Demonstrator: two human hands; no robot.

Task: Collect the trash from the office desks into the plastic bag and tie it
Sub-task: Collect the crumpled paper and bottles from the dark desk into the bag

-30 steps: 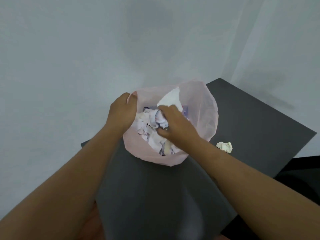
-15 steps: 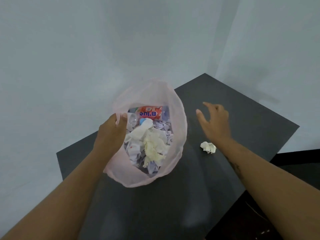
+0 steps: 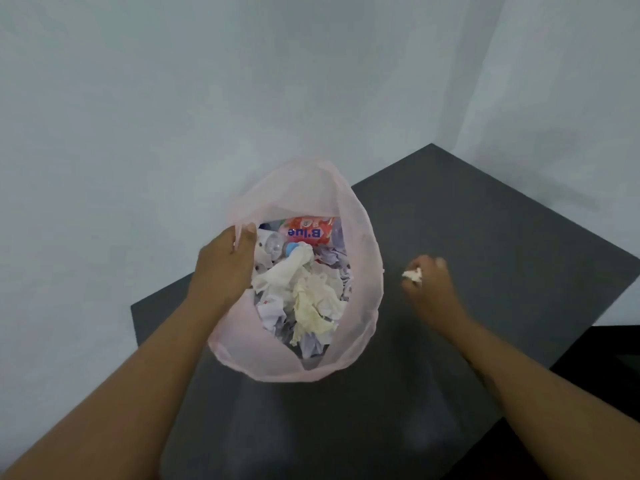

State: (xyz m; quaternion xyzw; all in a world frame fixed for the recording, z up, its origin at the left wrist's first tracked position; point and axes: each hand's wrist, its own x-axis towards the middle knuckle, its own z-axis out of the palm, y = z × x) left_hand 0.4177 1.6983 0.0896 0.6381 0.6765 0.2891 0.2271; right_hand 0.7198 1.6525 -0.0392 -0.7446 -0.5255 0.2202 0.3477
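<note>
A pink plastic bag (image 3: 364, 258) stands on a dark grey tabletop (image 3: 485, 244), its mouth wide open and facing up. The left hand (image 3: 225, 268) grips the rim on the bag's left side, with the thin plastic pinched between thumb and fingers and the knuckles leaning in over the opening. The bag is filled close to its mouth. On top is crumpled paper (image 3: 311, 299), white and cream, with bluish-white scraps beneath it and along the right side. At the far side of the load lies a clear bottle (image 3: 274, 249) with a blue cap (image 3: 292, 247), and just behind it a red-orange label (image 3: 308, 231) with white lettering seen upside down; whether the label belongs to that bottle I cannot tell. The right hand (image 3: 431, 289) is to the right of the bag, apart from it and over bare tabletop, its fingers curled round a small white wad (image 3: 412, 274) of crumpled paper that pokes out on the side toward the bag. This hand is blurred, and whether it or the wad touches the tabletop cannot be told. Both forearms are bare and reach in from the lower edge of the view. Pale walls (image 3: 173, 98) rise behind the tabletop, meeting in a corner at its far point.
</note>
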